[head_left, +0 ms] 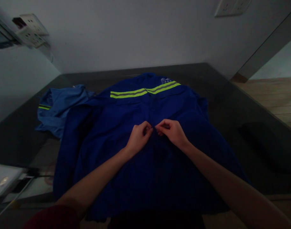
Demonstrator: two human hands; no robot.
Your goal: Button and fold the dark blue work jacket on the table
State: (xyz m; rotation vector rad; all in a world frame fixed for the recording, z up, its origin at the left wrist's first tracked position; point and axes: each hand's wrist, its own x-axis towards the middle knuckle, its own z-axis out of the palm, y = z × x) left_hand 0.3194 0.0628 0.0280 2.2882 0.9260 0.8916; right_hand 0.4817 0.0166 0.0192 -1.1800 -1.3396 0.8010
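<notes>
A dark blue work jacket (pixel 112 127) with yellow-green and grey reflective strips across the chest lies spread, front up, with its collar at the far side. My left hand (pixel 142 133) pinches the cloth at the jacket's front placket, left of its middle line. Close beside it, my right hand (pixel 170 129) pinches the other side of the same placket, thumb and fingertips together. A small gap separates the two sets of fingertips. Whether a button sits between them is too dark to make out. White printing (pixel 165 80) shows above the right-hand strip.
A lighter blue garment (pixel 64 103) lies crumpled at the left on the dark tabletop (pixel 221 95). A white device (pixel 5 178) with a cable is at the near left. A dark object (pixel 266 146) lies at right. Wall sockets (pixel 33 30) are at upper left.
</notes>
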